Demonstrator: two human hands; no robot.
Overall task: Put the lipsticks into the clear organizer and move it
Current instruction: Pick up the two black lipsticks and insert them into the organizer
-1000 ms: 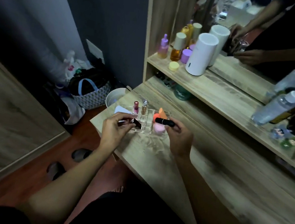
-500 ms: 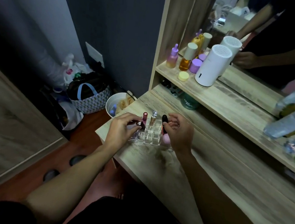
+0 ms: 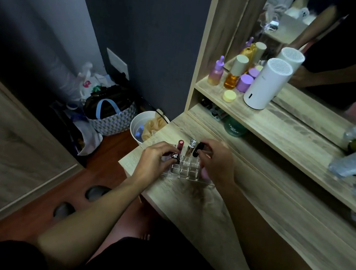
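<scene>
Left hand (image 3: 153,162) pinches dark silver-tipped lipstick (image 3: 175,156) at clear acrylic gridded organizer (image 3: 187,170); right hand (image 3: 216,163) fingers clamp black lipstick tube (image 3: 198,149) over it.

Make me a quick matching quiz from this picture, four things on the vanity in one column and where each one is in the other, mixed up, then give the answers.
1. black lipstick
2. pink lipstick
3. white cylinder
4. yellow jar

A. standing in the organizer, free of both hands
B. on the shelf, in front of the bottles
C. in the right hand
D. on the shelf, next to the mirror

Pairs: 1-C, 2-A, 3-D, 4-B
</scene>
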